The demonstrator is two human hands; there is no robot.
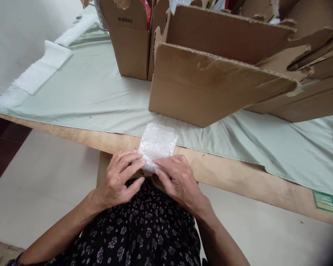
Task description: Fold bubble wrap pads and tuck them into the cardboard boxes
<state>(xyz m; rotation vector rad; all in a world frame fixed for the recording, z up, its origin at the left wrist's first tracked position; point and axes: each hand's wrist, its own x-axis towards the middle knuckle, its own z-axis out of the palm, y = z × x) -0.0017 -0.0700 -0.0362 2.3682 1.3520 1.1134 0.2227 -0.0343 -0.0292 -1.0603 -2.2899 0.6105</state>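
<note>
A small flat piece of bubble wrap lies at the table's front edge, its far part on the green cloth. My left hand rests at its near left corner, fingers apart, with fingertips touching the wrap. At the near right corner, my right hand has its index finger on the wrap and its thumb close below, pinching the near edge. Whether anything lies inside the wrap cannot be made out.
Open cardboard boxes stand behind and to the right on the green cloth. Bubble wrap strips lie along the left edge. A green circuit board sits at the wooden front edge, far right.
</note>
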